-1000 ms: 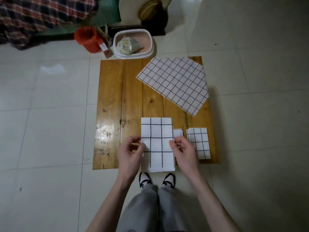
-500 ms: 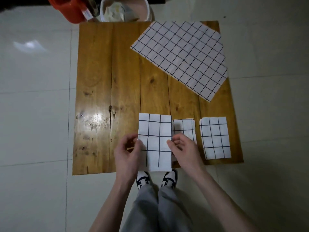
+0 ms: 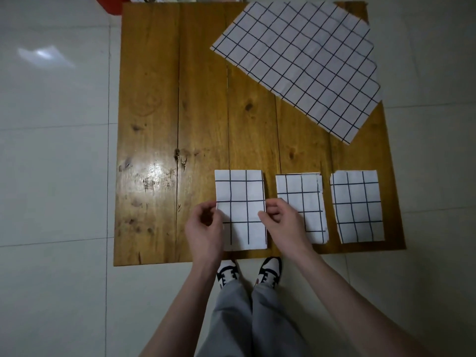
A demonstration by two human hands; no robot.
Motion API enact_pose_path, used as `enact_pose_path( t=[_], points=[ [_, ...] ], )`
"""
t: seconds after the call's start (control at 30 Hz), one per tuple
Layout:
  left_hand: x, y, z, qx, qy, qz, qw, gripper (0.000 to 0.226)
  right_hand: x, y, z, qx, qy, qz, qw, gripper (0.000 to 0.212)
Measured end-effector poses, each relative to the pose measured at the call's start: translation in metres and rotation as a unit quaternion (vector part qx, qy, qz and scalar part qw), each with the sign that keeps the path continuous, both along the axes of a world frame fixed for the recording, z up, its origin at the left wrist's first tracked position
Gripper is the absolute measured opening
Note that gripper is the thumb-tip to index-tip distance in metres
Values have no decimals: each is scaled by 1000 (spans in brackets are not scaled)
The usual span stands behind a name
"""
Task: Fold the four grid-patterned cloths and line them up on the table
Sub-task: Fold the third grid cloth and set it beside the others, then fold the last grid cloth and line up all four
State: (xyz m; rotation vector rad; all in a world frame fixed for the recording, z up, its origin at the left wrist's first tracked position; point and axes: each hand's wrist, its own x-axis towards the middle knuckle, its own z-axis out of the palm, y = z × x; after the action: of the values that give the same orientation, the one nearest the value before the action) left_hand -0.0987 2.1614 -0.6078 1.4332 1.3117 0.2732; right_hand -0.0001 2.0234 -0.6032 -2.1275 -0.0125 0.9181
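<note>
Wooden planks are making up the one table [image 3: 201, 99] you are standing at, and it is sitting on a pale tiled floor [image 3: 54, 176]. Four grid-patterned cloths are lying on it in all. One, the unfolded cloth [image 3: 304, 60], is spreading flat and turned at an angle across the far right corner, with its right edge reaching just past the table edge. Three folded cloths are sitting in a row along the near edge, each a small upright rectangle, apart from one another with bare wood showing between them. The right folded cloth [image 3: 356, 206] is lying untouched near the right edge. The middle folded cloth [image 3: 298, 191] is lying beside it, with your right wrist partly covering its near left corner. The left folded cloth [image 3: 239, 194] is the one you are handling now.

Your two hands are working on that one piece. Your left hand [image 3: 204, 228] is pinching its left edge between thumb and curled fingers, about halfway down. Your right hand [image 3: 283, 222] is pinching its right edge the same way, at the same height. Two shoes [image 3: 270, 270] are showing just below the near table edge, under grey trousers [image 3: 247, 318]. One red container [image 3: 113, 5] is peeking in at the far left corner, mostly out of view.
</note>
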Motion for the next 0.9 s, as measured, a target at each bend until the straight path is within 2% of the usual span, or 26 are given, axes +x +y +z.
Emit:
enact_pose_path(
  t=[0.2,0.47,0.7,0.9],
  points=[
    [-1,7,-12,-12,41,-5,999,29,-2,6,-4,-25,8,35,999,41],
    [-11,13,8,35,98,-78,991,29,-12,5,17,-74,-58,94,991,48],
    [-21,22,92,125,75,-234,961,34,-20,-2,99,-59,-116,103,986,46],
    [-36,27,189,262,72,-352,896,32,-31,-18,191,-39,-170,93,980,47]
  ],
)
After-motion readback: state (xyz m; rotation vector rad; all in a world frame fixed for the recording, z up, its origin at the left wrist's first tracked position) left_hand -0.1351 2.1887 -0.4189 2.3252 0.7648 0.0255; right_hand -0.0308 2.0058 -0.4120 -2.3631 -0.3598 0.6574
